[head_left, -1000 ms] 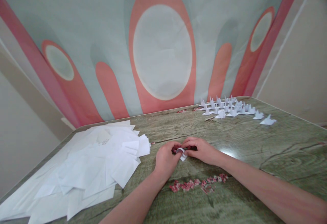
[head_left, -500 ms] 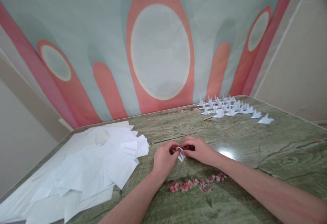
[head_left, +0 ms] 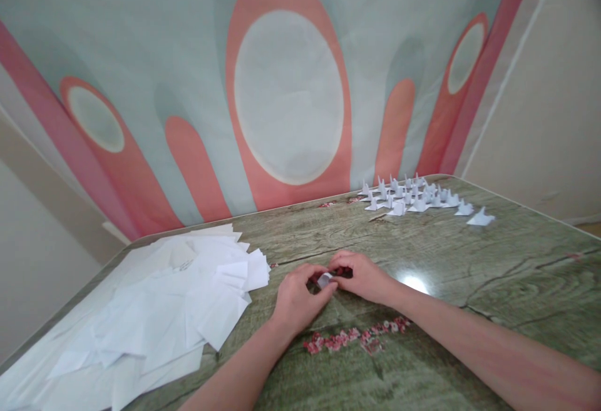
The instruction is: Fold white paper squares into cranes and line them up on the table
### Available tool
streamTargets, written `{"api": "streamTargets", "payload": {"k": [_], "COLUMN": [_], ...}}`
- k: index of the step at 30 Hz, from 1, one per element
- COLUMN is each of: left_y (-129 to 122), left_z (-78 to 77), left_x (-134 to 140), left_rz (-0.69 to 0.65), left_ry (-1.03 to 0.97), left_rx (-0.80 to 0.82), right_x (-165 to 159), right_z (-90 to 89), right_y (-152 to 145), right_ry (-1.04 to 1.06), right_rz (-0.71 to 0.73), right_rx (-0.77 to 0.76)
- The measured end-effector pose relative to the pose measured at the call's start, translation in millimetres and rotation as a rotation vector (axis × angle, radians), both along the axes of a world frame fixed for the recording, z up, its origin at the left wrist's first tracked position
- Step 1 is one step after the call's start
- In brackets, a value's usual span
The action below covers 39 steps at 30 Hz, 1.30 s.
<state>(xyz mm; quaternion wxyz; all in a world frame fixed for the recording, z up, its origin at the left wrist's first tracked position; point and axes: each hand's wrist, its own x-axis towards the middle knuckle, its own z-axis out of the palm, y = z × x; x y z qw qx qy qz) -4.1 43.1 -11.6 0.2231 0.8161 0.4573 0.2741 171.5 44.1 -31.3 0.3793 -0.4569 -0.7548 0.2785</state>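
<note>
Centrally in the head view, the left hand [head_left: 297,297] and right hand [head_left: 362,278] pinch one small folded paper [head_left: 323,280] between thumbs and fingertips, barely parted. The white paper sits between the two hands, framed by the left thumb and forefinger. At left, a loose paper pile [head_left: 154,311] bears dark marks [head_left: 186,266], perhaps writing, too small to read.

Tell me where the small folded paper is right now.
The small folded paper is in the head view, below and slightly right of centre, between the left hand and the right hand, beyond the pink flower print on the table.
</note>
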Motion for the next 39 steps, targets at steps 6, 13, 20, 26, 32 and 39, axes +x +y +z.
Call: {"api": "streamTargets", "payload": {"k": [6, 13, 20, 26, 32, 39], "left_y": [3.4, 2.6, 3.1, 2.6, -1.7, -2.1], "left_z": [-3.9, -3.0, -3.3, -3.0, 0.8, 2.6], "left_x": [-1.1, -1.1, -2.0, -2.2, -1.0, -2.3], "left_rz": [0.001, 0.006, 0.003, 0.000, -0.021, -0.045], "left_ry": [0.023, 0.022, 0.020, 0.063, 0.164, 0.211], "left_rx": [0.031, 0.038, 0.023, 0.073, 0.171, 0.196], "right_x": [0.3, -0.5, 0.1, 0.5, 0.1, -0.3], "right_z": [-4.1, -4.3, -2.1, -3.0, -4.9, -4.6], "right_y": [1.6, 0.8, -1.0, -0.4, -0.2, -0.7], "right_ry": [-0.016, -0.025, -0.035, -0.042, -0.045, -0.050], "right_rz": [-0.003, -0.009, -0.006, -0.004, -0.005, -0.009], "right_rx": [0.036, 0.053, 0.054, 0.042, 0.056, 0.047]}}
